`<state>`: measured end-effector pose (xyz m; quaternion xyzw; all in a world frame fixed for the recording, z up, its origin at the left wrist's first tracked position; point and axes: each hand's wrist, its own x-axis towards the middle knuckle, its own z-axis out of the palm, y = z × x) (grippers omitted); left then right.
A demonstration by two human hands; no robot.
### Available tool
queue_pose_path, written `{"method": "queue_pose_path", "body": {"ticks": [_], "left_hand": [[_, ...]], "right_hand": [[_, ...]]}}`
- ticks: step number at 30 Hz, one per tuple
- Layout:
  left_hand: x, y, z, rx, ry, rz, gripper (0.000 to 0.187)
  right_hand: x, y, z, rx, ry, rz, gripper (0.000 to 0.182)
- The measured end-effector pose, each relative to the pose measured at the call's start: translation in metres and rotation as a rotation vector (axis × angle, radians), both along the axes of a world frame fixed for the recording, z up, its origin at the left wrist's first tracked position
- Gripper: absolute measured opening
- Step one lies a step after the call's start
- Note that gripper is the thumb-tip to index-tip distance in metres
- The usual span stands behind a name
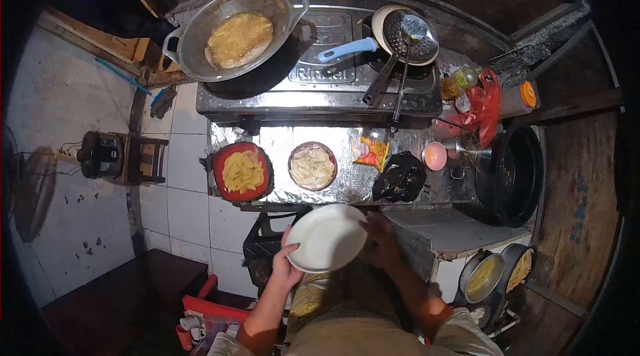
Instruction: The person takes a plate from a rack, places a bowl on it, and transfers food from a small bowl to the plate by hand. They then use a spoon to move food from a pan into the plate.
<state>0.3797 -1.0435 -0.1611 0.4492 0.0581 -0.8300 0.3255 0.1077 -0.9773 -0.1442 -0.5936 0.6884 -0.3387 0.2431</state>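
Note:
Between my two hands is a white plate [328,239], held in front of my body below the counter's edge. My left hand [285,261] grips its left rim, thumb on top. The right rim is in my right hand [380,236], which is in shadow; its fingers show only in part. On the foil-covered counter just beyond the plate sit a bowl of pale floury pieces [313,166] and a red dish of yellow strips [243,171]. Further off, a wok [193,36] on the stove holds bubbling oil with something frying in it.
On the stove [320,93] lie a pan with a blue handle [348,50], a slotted spatula and a ladle. A yellow packet [371,154], a black plastic bag [400,179], a pink cup [435,155] and a large black basin [510,176] line the counter's right side.

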Motion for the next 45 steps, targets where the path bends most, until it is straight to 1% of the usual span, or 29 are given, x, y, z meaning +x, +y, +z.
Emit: {"method": "queue_pose_path", "body": {"ticks": [2,3,4,6,8,11,13,14,17,20,21,24,26,28,29,32,33,36,37,38,39,41,44,45], "left_hand": [[0.017,0.010,-0.010,-0.109,-0.061,0.058,0.085],[0.021,0.007,-0.002,-0.131,-0.101,0.065,0.091],[0.024,0.006,0.004,-0.146,-0.143,0.067,0.091],[0.034,0.006,0.013,-0.174,-0.231,0.067,0.091],[0.044,0.006,0.011,-0.181,-0.219,0.080,0.092],[0.049,0.009,0.009,-0.180,-0.208,0.092,0.091],[0.044,0.010,0.017,-0.176,-0.216,0.099,0.091],[0.044,0.013,0.013,-0.166,-0.222,0.104,0.090],[0.048,0.027,0.006,-0.138,-0.248,0.112,0.090],[0.052,0.036,0.003,-0.124,-0.246,0.118,0.091],[0.050,0.034,0.011,-0.114,-0.255,0.113,0.092],[0.055,0.035,0.007,-0.114,-0.268,0.108,0.093],[0.055,0.032,0.008,-0.122,-0.253,0.125,0.093],[0.054,0.028,0.009,-0.128,-0.252,0.135,0.093],[0.053,0.024,0.009,-0.132,-0.257,0.138,0.093],[0.051,0.019,0.010,-0.152,-0.260,0.157,0.093],[0.050,0.016,0.011,-0.161,-0.257,0.160,0.093],[0.048,0.012,0.015,-0.159,-0.244,0.159,0.093],[0.047,0.012,0.014,-0.165,-0.247,0.162,0.093],[0.047,0.012,0.010,-0.176,-0.250,0.163,0.094],[0.048,0.012,0.009,-0.183,-0.255,0.164,0.094],[0.046,0.008,0.013,-0.208,-0.266,0.159,0.094],[0.041,-0.001,0.018,-0.265,-0.324,0.164,0.095],[0.040,-0.004,0.019,-0.286,-0.350,0.168,0.095]], "right_hand": [[-0.013,-0.014,-0.022,-0.056,0.068,0.103,0.056],[-0.014,-0.020,-0.037,0.046,-0.098,-0.003,0.053],[-0.013,-0.028,-0.050,0.148,-0.263,-0.109,0.050],[-0.010,-0.038,-0.066,0.323,-0.487,-0.149,0.046],[-0.009,-0.053,-0.073,0.451,-0.596,-0.007,0.045],[0.000,-0.082,-0.077,0.694,-0.696,-0.178,0.052],[0.011,-0.113,-0.089,0.747,-0.791,-0.280,0.059],[0.016,-0.129,-0.095,0.771,-0.843,-0.332,0.064],[0.023,-0.167,-0.097,0.781,-1.111,-0.322,0.064],[0.028,-0.186,-0.108,0.548,-1.254,-0.214,0.061],[0.034,-0.189,-0.102,0.468,-1.252,-0.186,0.065],[0.043,-0.185,-0.110,0.346,-1.338,-0.237,0.072],[0.049,-0.180,-0.113,0.280,-1.294,-0.215,0.073],[0.048,-0.180,-0.075,0.352,-1.338,-0.193,0.074],[0.045,-0.177,-0.085,0.350,-1.348,-0.203,0.075],[0.046,-0.183,-0.073,0.357,-1.257,-0.338,0.073],[0.045,-0.180,-0.064,0.375,-1.247,-0.243,0.069],[0.044,-0.184,-0.068,0.372,-1.214,-0.441,0.067],[0.046,-0.182,-0.074,0.352,-1.239,-0.502,0.066],[0.041,-0.182,-0.078,0.387,-1.248,-0.434,0.066],[0.036,-0.183,-0.063,0.424,-1.257,-0.367,0.067],[0.032,-0.182,-0.052,0.352,-1.302,-0.180,0.078],[0.032,-0.182,-0.074,0.322,-1.349,-0.166,0.090],[0.031,-0.183,-0.068,0.314,-1.361,-0.168,0.093]]}}
